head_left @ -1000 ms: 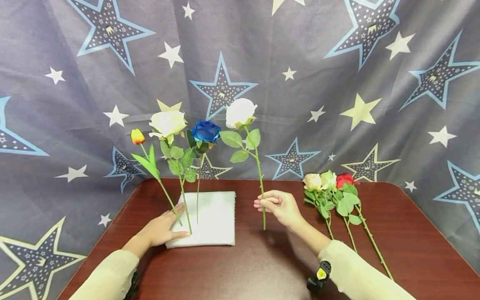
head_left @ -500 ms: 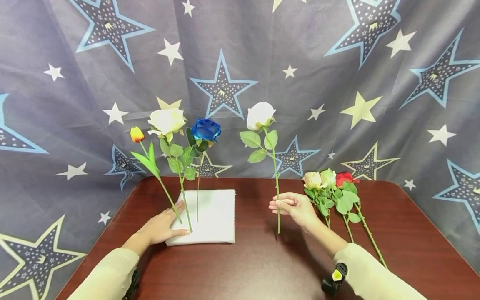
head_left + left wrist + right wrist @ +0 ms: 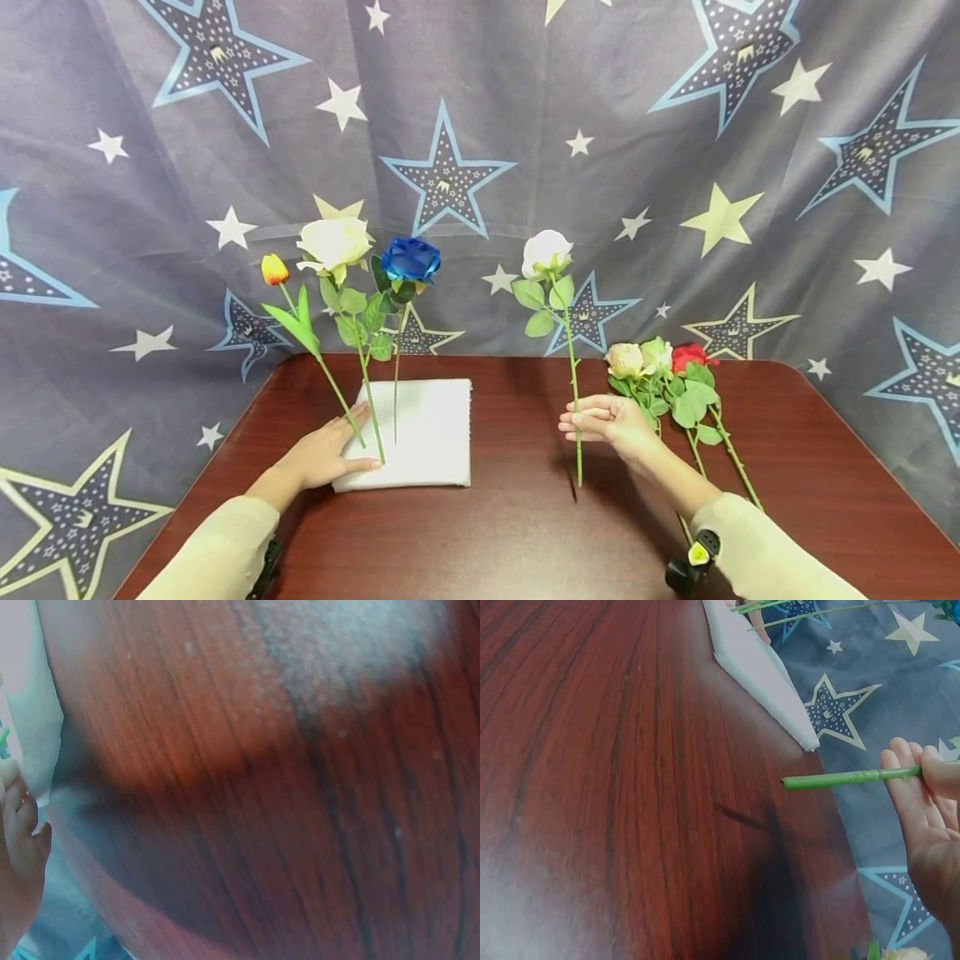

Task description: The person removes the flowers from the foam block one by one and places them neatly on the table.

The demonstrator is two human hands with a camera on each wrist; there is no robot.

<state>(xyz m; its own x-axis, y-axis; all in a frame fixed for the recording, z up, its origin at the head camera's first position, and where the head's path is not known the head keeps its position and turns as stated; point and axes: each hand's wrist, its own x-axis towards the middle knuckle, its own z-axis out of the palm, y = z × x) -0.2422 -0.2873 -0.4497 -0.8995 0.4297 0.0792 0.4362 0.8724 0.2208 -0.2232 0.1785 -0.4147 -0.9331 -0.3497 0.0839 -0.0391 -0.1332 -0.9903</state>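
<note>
My left hand [image 3: 326, 450] rests flat on the left side of a white foam-like block [image 3: 435, 433], fingers spread. Three artificial flowers stand upright in that block: a yellow-orange tulip [image 3: 274, 269] leaning left, a cream-white rose [image 3: 335, 244] and a blue rose [image 3: 411, 260]. To the right of the block, my right hand [image 3: 611, 425] pinches the lower stem of a white rose [image 3: 546, 254] between thumb and fingers. This rose is held nearly upright, and its stem end [image 3: 802, 781] hangs above the table, apart from the block. The left wrist view catches only part of the left hand [image 3: 22, 840].
On the right of the brown table [image 3: 510, 533] lie a pale peach rose [image 3: 625, 360], a greenish-white rose [image 3: 657, 357] and a red rose [image 3: 688, 358]. My right forearm partly covers their stems. A grey star-patterned curtain [image 3: 600, 192] hangs behind the table.
My right hand has moved to the right and a little lower, bringing the white rose with it, towards the lying roses. The left hand and the block stay where they were.
</note>
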